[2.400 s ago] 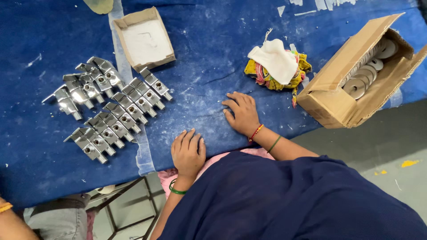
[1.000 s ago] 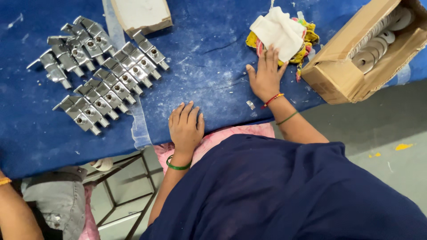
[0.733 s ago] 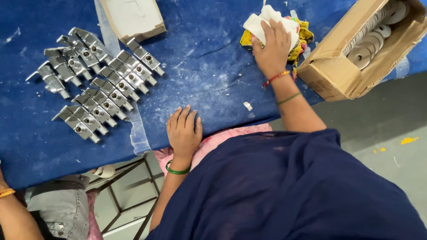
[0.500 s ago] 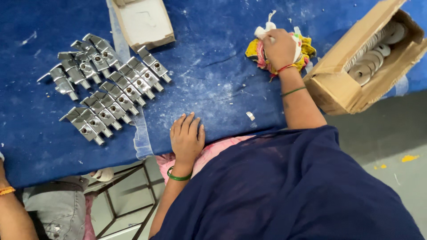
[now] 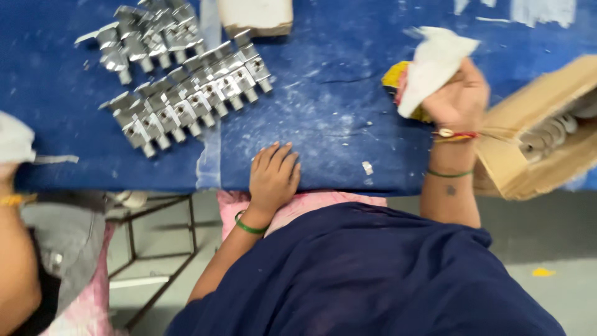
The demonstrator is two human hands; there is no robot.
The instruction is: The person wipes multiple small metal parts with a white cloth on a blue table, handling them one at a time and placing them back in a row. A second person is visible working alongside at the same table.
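Right hand [image 5: 459, 99] closed on white cloth [image 5: 432, 65], lifted above blue worktop [image 5: 329, 124]; left hand [image 5: 272, 177] flat, fingers together, at worktop's near edge.
Cloth points up-left, long axis diagonal. Open cardboard box [image 5: 535, 143] just right, holding metal discs [image 5: 550, 140]; machined metal parts [image 5: 180, 93] in rows far left.

Your right hand [image 5: 459, 99] grips a white cloth [image 5: 432, 62], lifted off the tabletop [image 5: 323, 124], crumpled, one corner sticking up and away from you. Under and behind it there's a yellow rag [image 5: 398, 78] w/ a red bit, mostly hidden, near the tabletop's right end. Your left hand [image 5: 272, 177] lies flat, palm down, fingers together, on the near edge approx. mid-table, holding nothing.
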